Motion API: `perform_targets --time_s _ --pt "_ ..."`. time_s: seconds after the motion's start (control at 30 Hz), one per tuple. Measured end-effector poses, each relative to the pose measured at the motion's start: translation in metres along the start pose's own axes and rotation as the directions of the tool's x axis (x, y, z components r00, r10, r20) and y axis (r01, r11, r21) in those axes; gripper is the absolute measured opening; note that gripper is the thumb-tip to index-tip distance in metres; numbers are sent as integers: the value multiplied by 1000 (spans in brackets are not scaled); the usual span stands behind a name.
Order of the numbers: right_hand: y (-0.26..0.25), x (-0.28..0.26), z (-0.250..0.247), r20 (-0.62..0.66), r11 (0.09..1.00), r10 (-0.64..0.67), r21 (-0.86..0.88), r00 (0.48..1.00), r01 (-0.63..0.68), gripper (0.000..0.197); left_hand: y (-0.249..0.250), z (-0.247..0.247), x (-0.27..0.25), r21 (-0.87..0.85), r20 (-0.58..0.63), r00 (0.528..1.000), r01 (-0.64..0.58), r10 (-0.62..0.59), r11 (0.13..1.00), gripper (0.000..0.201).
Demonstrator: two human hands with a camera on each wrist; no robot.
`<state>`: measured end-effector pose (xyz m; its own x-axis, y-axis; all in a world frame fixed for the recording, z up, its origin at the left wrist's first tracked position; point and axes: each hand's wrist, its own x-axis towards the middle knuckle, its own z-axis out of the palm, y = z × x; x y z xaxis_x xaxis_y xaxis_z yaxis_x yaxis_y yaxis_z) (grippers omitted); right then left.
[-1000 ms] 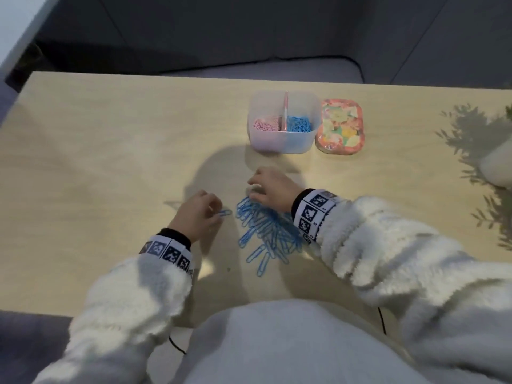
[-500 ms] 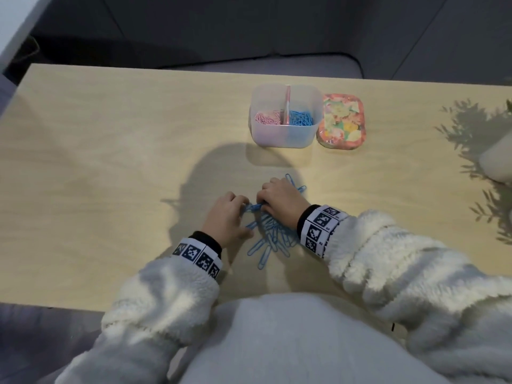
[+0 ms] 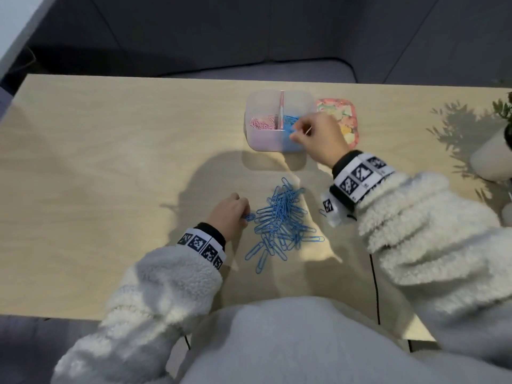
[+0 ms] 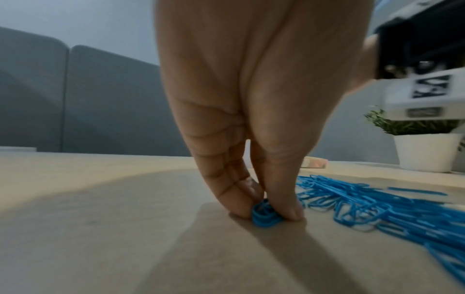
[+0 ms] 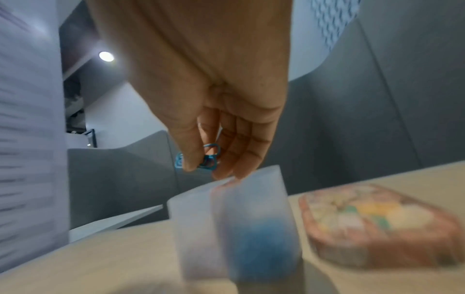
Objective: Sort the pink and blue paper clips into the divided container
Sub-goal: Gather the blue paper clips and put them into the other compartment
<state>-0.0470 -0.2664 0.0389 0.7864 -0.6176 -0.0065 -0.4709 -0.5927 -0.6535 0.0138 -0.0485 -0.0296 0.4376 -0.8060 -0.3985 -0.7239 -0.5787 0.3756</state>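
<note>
Right hand [image 3: 318, 137] pinches thin blue wire paper clips [image 5: 207, 157] above the frosted plastic divided container [image 3: 277, 139]; left hand [image 3: 230, 214] pinches several clips [image 4: 265, 215] beside the loose tangled blue heap [image 3: 282, 220] on the pale wooden table [image 3: 110, 162].

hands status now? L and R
Left hand: pinching blue clips against the table.
Right hand: grip on blue clips over the divided container.

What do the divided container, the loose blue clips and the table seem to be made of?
Frosted translucent divided container: probably matte plastic, since clip colours glow dimly through its walls. Loose blue paper clips: thin bent wire with a uniform bright blue coat, likely vinyl-coated metal, though all plastic is possible. Pale tan table: faint wood grain, matte; wood or laminate.
</note>
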Motion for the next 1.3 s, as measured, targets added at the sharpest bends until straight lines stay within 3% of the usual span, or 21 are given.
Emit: perform_targets --time_s 0.13,0.3,0.43,0.57,0.67,0.77,0.83,0.97,1.07,1.13,1.23,1.3 --pt "1 37 -15 -106 994 74 -77 992 -82 13 1 -1 2 11 25 1000 -10 10 1000 20" --pt "1 50 -8 -49 986 136 -93 989 -140 20 1 -3 6 29 62 998 20 -22 999 20" --pt "8 36 -10 -121 988 135 -65 983 -143 26 4 -5 10 88 62 998 -8 3 996 18" --pt "24 -2 -13 -200 992 118 59 973 -108 25 12 -25 22 -4 22 1000 13 -13 1000 18" --pt "47 -34 -3 -168 978 184 125 968 -165 20 33 -52 40 -105 -148 987 -82 66 991 20" --pt "67 -60 10 -65 961 243 153 968 -231 17 65 -82 69 -148 -359 923 -202 138 968 18" --pt "75 -72 17 9 958 253 140 967 -252 17 81 -97 92 -132 -423 890 -248 172 960 18" --pt "80 -81 24 87 957 265 99 960 -274 18 95 -106 132 -2 -304 942 -152 144 988 19" --pt "81 -82 27 104 959 260 92 960 -270 18 97 -102 142 59 -211 965 -149 158 987 28" --pt "80 -81 27 106 957 266 88 958 -275 18 93 -99 136 12 -239 951 -201 198 980 34" --pt "77 -79 29 108 959 271 59 956 -278 20 83 -86 106 -36 -418 856 -351 305 936 35" --pt "74 -80 31 112 960 271 44 956 -277 21 66 -67 80 -28 -371 882 -324 292 945 30"
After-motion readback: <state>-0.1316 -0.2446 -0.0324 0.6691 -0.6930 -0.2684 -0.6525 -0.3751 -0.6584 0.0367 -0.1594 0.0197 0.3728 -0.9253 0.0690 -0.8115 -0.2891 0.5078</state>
